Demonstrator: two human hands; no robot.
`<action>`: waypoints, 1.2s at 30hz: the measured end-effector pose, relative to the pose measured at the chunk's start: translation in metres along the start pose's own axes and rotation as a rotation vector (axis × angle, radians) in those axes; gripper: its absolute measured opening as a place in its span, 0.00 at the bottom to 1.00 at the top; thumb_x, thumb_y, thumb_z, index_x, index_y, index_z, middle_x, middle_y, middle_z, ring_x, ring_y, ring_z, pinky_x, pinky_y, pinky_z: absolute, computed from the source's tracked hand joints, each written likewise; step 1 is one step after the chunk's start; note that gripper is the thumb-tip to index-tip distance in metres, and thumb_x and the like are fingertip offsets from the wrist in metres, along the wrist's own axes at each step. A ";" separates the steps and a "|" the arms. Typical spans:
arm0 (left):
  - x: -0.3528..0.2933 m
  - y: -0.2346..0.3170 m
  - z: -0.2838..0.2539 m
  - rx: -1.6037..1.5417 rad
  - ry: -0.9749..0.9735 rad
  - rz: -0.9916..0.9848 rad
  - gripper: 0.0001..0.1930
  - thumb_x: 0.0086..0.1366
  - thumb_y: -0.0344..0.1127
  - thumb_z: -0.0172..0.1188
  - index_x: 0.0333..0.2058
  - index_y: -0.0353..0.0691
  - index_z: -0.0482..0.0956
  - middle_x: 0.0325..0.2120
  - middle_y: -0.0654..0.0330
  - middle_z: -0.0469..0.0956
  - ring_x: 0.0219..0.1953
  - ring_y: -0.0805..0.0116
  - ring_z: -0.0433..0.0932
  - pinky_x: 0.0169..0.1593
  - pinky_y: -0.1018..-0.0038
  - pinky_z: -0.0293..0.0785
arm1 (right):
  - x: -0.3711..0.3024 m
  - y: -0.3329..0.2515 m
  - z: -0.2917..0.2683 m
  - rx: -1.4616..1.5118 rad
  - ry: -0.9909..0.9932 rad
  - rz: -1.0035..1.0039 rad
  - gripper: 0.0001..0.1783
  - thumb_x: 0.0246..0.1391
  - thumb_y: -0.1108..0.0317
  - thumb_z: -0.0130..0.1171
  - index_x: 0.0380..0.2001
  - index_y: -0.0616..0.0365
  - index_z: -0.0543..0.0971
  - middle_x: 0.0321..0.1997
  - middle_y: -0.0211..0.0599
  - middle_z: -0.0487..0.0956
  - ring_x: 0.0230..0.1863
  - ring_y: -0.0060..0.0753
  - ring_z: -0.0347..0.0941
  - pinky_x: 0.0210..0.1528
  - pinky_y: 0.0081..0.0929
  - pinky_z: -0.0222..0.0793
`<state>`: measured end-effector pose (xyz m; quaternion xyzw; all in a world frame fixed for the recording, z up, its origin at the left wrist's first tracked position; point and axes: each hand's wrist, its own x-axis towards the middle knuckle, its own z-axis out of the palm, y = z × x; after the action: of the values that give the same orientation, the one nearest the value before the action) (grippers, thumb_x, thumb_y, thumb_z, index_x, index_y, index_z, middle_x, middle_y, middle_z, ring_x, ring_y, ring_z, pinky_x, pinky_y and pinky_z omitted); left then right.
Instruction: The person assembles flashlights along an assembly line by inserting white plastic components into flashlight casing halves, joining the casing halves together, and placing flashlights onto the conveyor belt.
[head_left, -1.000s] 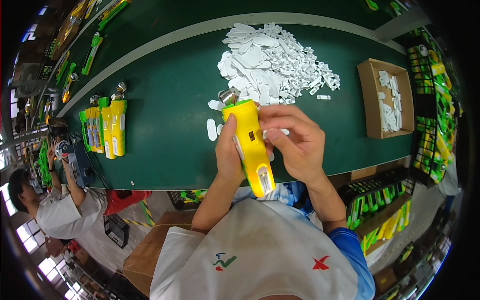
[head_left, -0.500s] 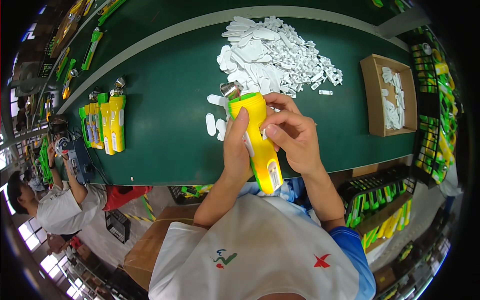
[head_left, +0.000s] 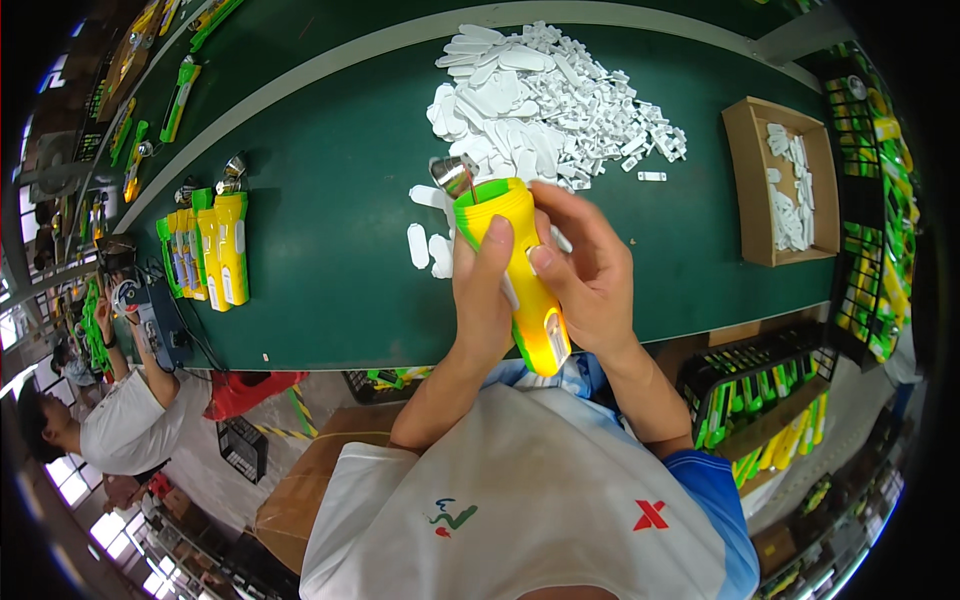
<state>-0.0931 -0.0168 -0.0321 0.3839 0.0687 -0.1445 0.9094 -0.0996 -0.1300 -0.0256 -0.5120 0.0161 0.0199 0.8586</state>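
above the near edge of a dark green worktop (head_left: 330, 260): yellow-and-green torch body (head_left: 537, 305), tilted, wide open end up and away from the wearer, narrow end toward the shirt. left hand (head_left: 484, 295) grasps it along the left side, thumb laid near the rim. right hand (head_left: 592, 280) grasps it from the right, thumb pressed to the yellow face, fingers curled behind; blurred there, so whether a small part sits under the thumb cannot be told. shiny metal reflector (head_left: 454, 178) sits just outside the open mouth.

surface: heap of white plastic pieces (head_left: 520, 110) beyond the hands, a few flat ovals loose at its near left. at right, open cardboard box (head_left: 749, 205) with more white pieces inside. at left, row of torches (head_left: 229, 255) side by side, then a blue machine (head_left: 158, 325) near the edge.

room: co-worker in white shirt (head_left: 125, 425) at far left; black crate (head_left: 242, 450) on the pale floor; at far right, black wire rack (head_left: 858, 205) filled with green and yellow bodies; bright windows lower left.
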 end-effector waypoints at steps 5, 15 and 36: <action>-0.005 -0.002 0.017 0.351 0.008 0.222 0.22 0.75 0.51 0.42 0.46 0.35 0.69 0.33 0.59 0.75 0.32 0.73 0.75 0.36 0.75 0.71 | -0.004 -0.004 -0.008 -0.061 -0.066 -0.049 0.26 0.61 0.75 0.59 0.62 0.68 0.70 0.59 0.41 0.70 0.60 0.29 0.68 0.60 0.26 0.66; -0.017 -0.010 0.018 0.149 0.155 0.056 0.19 0.76 0.50 0.42 0.47 0.38 0.69 0.34 0.60 0.75 0.34 0.73 0.75 0.38 0.76 0.72 | -0.020 -0.001 -0.011 -0.092 -0.061 -0.021 0.27 0.62 0.72 0.58 0.63 0.67 0.69 0.61 0.41 0.68 0.60 0.28 0.67 0.62 0.25 0.62; 0.036 0.007 0.013 0.227 0.125 0.330 0.23 0.78 0.53 0.36 0.48 0.38 0.69 0.37 0.59 0.75 0.38 0.71 0.74 0.44 0.73 0.72 | 0.000 -0.025 -0.027 -0.239 -0.221 0.320 0.37 0.59 0.66 0.64 0.68 0.59 0.61 0.59 0.42 0.72 0.60 0.32 0.69 0.62 0.29 0.64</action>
<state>-0.0569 -0.0290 -0.0266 0.4982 0.0447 0.0235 0.8656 -0.0984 -0.1654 -0.0163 -0.5955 0.0008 0.2136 0.7744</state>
